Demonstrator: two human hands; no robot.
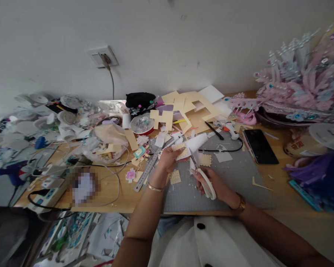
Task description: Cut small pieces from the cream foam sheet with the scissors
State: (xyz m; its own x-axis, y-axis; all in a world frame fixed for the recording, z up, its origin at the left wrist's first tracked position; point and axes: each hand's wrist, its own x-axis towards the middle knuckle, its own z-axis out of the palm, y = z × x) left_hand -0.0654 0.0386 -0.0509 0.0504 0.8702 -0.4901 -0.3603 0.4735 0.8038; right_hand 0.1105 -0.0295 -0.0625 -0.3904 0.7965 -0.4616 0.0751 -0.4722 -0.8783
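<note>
I am seeing open room on the grey mat point(233, 178) to the right of my right hand point(211, 181), up to the phone point(260, 146) lying at its edge. A black cable point(225, 150) is crossing the mat's far side. Left of my left hand point(167, 159), a ruler point(147, 170) and paper scraps point(136, 163) are crowding the table point(111, 193). Card offcuts point(189, 107) are blocking the far edge, and a pink headdress point(300, 89) is filling the right corner.

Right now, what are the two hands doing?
Left hand: closed, holding a piece of paper.
Right hand: closed, holding scissors.
</note>
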